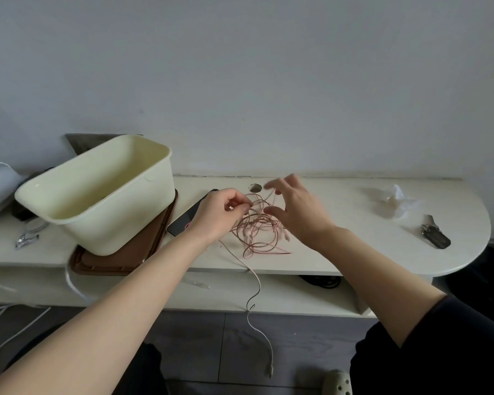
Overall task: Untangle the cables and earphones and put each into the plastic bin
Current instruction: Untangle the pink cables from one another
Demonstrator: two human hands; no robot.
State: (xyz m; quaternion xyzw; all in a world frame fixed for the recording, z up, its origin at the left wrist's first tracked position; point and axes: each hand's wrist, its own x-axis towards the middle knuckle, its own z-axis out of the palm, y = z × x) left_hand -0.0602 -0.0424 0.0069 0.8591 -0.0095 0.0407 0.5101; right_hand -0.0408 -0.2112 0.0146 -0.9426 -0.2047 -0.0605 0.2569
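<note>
**Bin at nine o'clock, left hand nearer**

The plastic bin (pixel 111 223) stands at nine o'clock from the pink tangle (pixel 257 232), which lies between my hands. My left hand (pixel 220 212) pinches a strand. My right hand (pixel 294 212) hovers spread-fingered at three. A white cable (pixel 257 283) trails toward six.

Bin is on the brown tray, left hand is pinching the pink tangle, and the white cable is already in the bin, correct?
Not quite. The white cable is not in the bin: the head view shows it trailing off the table at its front edge, toward the floor. The rest holds: the bin sits on the brown tray and the left hand pinches the pink tangle.
</note>
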